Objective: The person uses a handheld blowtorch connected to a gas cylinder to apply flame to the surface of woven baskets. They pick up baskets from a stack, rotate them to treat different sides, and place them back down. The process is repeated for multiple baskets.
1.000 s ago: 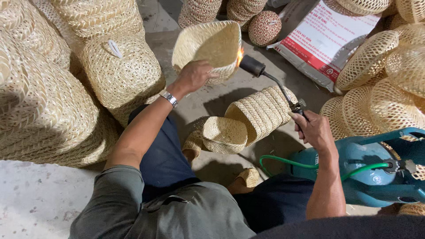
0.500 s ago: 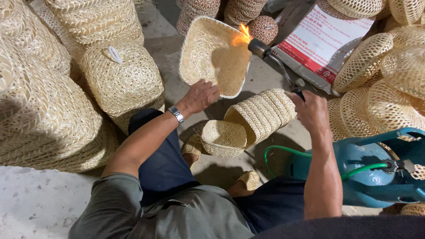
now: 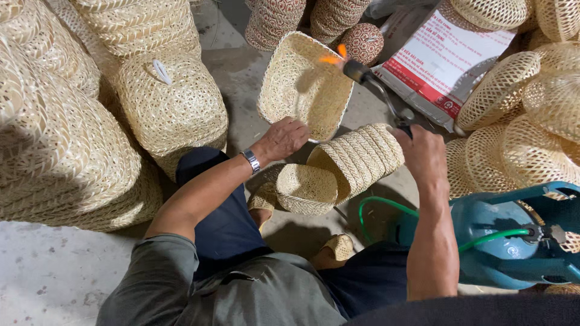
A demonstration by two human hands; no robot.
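My left hand (image 3: 283, 139) grips the lower rim of a shallow rectangular woven basket (image 3: 302, 84), tilted so its inside faces me. My right hand (image 3: 420, 151) holds the handle of a black gas torch (image 3: 377, 90); its nozzle points left and a small orange flame (image 3: 331, 57) plays over the basket's upper inside. A green hose (image 3: 386, 208) runs from the torch side to a blue gas cylinder (image 3: 507, 235) at my right. A row of nested woven baskets (image 3: 338, 169) lies on its side in front of my knees.
Tall stacks of pale woven baskets (image 3: 90, 108) fill the left. Round open-weave baskets (image 3: 525, 108) pile up at the right, beside a white and red sack (image 3: 441, 66). Patterned darker baskets (image 3: 314, 21) stand at the back. The floor is bare concrete (image 3: 54, 271).
The basket has turned from bottom-up to inside facing me and moved nearer. The torch and flame have swung up and left, into the basket's inside.
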